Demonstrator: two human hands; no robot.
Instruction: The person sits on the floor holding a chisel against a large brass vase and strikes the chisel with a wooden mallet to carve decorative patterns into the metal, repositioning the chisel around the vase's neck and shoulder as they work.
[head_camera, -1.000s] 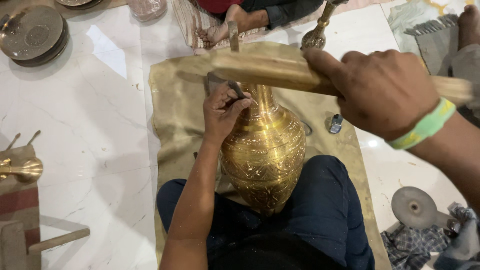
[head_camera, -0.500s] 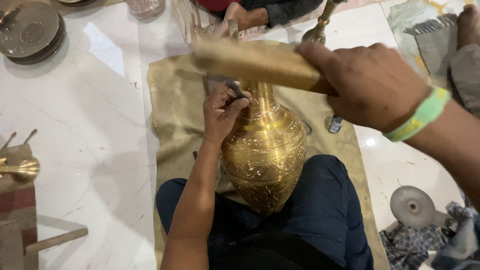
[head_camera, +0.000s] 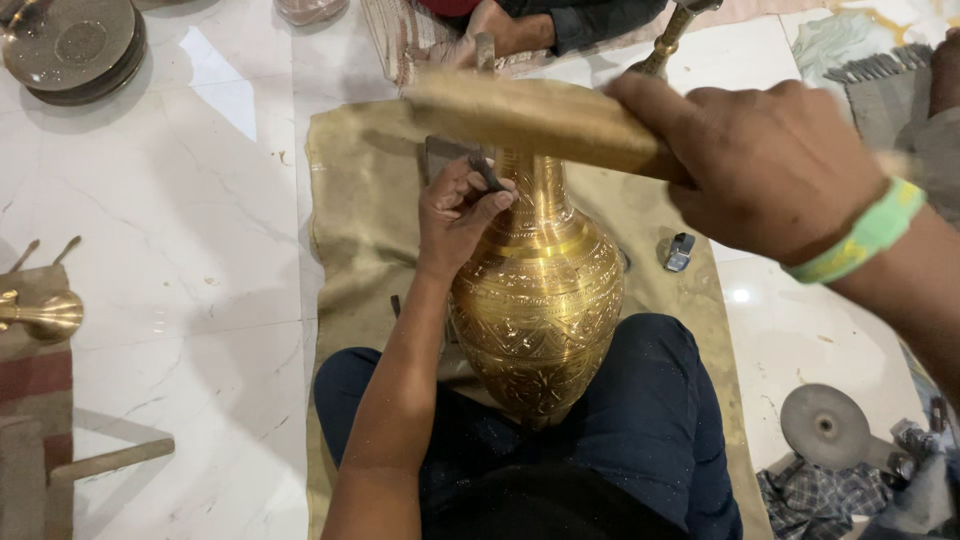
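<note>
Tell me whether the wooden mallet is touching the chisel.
Apart. The head view shows the mallet raised in the right hand, with a gap above the chisel held by the left hand.

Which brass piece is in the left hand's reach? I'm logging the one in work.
The big engraved vase between the knees: the left hand presses a small tool to its neck. The brass stand lies far left.

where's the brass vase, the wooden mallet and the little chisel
brass vase (head_camera: 540, 310): head view, on its engraved belly.
wooden mallet (head_camera: 530, 115): head view, on the blurred wooden head.
chisel (head_camera: 486, 174): head view, on the dark shaft above the left hand's fingers.
</note>
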